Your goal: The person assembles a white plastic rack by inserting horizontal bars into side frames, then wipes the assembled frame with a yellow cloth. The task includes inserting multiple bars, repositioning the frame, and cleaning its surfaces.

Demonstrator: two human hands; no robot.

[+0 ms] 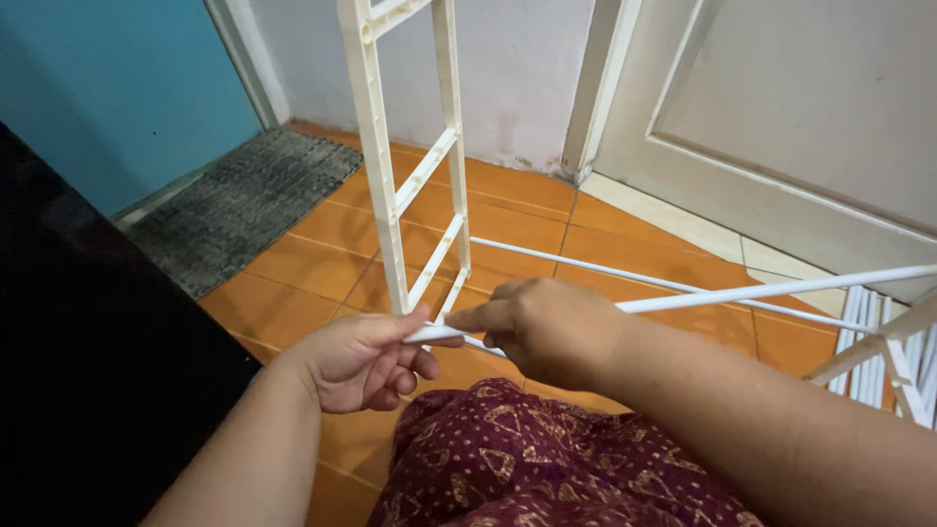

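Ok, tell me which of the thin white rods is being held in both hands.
The thin white rod slanting up to the right edge: left hand and right hand pinch its near end. The other long rod lies behind, ungripped.

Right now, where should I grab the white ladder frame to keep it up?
Grip the near upright of the frame between two rungs, from the left. It stands upright, and both hands and the rod crowd its base.
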